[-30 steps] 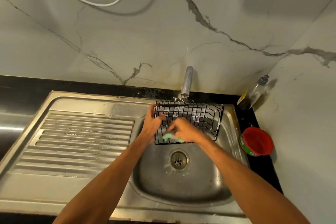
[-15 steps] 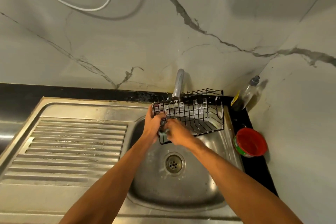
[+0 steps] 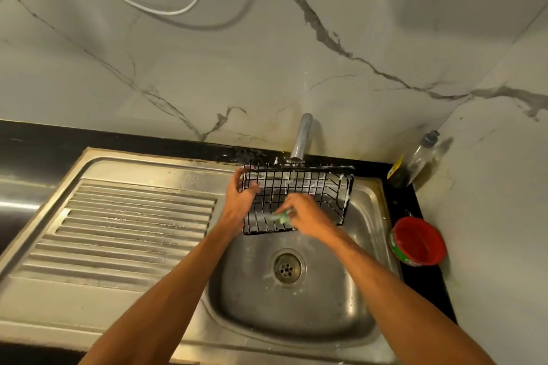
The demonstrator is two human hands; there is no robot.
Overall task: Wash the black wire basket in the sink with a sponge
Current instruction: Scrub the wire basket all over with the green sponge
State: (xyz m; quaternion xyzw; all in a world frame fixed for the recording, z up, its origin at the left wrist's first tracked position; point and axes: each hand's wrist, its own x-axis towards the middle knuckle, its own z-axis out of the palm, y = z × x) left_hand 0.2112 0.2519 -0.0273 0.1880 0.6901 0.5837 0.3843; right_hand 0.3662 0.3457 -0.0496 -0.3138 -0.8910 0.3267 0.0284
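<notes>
The black wire basket (image 3: 299, 198), flecked with white suds, tilts over the steel sink (image 3: 296, 305), gripped at its left end by the left hand (image 3: 238, 201); a green sponge (image 3: 281, 216), blurred, sits under the right hand's (image 3: 305, 216) fingertips against its grid.

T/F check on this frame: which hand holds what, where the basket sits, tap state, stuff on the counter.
1. The left hand grips the left end of the black wire basket. True.
2. The right hand is empty. False: it holds a green sponge against the basket's wires.
3. The basket lies on the ribbed drainboard. False: it is held over the sink basin, just under the tap.
4. A red tub stands on the black counter right of the sink. True.
5. A heavy stream of water runs from the tap. False: no stream is visible.
</notes>
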